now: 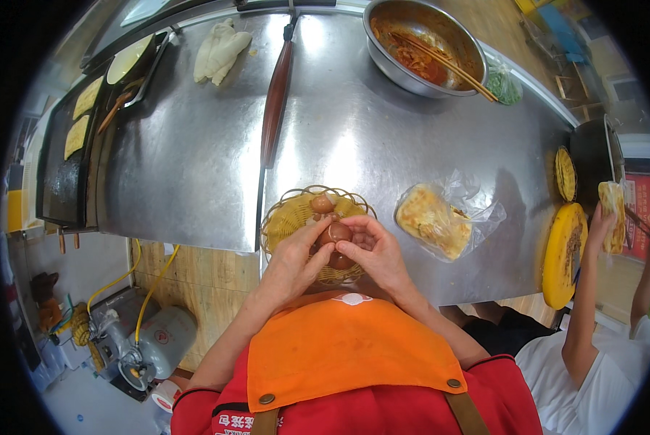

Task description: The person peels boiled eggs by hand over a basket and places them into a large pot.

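Between the fingertips of both hands is a brown egg (335, 234) with a pale crack line in its shell. My left hand (296, 255) grips it from the left, and my right hand (372, 247) touches it from the right with thumb and fingers. Beneath them a woven wicker basket (281, 220) sits at the table's near edge, with another brown egg (341, 260) and shell pieces (321, 204) in it. Right of the basket, filled flatbread (431, 217) lies in a clear plastic bag (485, 217).
On the steel table (194, 163) are dough (221, 51), a wooden rolling pin (277, 103) and a steel bowl (376, 51) with red food and chopsticks (450, 68). A griddle (64, 185) stands left. At right are a yellow round board (556, 261) and another person's hand (602, 223) holding bagged flatbread.
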Demonstrator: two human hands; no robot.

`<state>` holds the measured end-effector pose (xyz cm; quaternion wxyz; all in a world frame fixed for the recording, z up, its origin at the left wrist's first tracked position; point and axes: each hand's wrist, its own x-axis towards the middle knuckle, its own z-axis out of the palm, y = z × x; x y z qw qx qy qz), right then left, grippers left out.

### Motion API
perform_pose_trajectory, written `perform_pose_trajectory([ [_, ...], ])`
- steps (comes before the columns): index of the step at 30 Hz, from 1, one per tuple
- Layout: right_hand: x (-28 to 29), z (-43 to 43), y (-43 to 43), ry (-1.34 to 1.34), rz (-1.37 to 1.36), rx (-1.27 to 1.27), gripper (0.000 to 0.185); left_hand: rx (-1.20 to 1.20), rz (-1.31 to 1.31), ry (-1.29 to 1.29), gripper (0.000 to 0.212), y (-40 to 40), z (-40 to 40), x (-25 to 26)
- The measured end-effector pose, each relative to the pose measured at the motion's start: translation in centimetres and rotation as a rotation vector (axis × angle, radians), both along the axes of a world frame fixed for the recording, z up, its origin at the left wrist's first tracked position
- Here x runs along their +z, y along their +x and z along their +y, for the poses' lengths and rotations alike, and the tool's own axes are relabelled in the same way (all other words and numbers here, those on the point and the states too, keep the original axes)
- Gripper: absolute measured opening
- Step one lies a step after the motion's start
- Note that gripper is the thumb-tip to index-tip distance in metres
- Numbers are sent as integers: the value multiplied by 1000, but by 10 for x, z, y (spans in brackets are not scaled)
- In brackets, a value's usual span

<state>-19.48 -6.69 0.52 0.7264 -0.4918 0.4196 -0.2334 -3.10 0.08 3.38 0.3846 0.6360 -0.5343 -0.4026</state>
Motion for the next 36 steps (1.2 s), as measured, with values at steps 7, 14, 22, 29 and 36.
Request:
perform_pose_trajectory([
  [7,4,0,-1,-27,39,21,37,-46,-47,82,37,3,-1,1],
  [14,9,-1,0,25,38,-13,37,-35,15,65,39,1,1,2],
  [22,16,1,-1,-128,103,43,38,40,256,218,39,2,3,-9],
  [29,22,1,2,-282,134,73,40,185,641,369,36,3,-2,-15],
  [36,23,2,6,-335,129,87,39,243,558,323,39,-5,-6,-9],
])
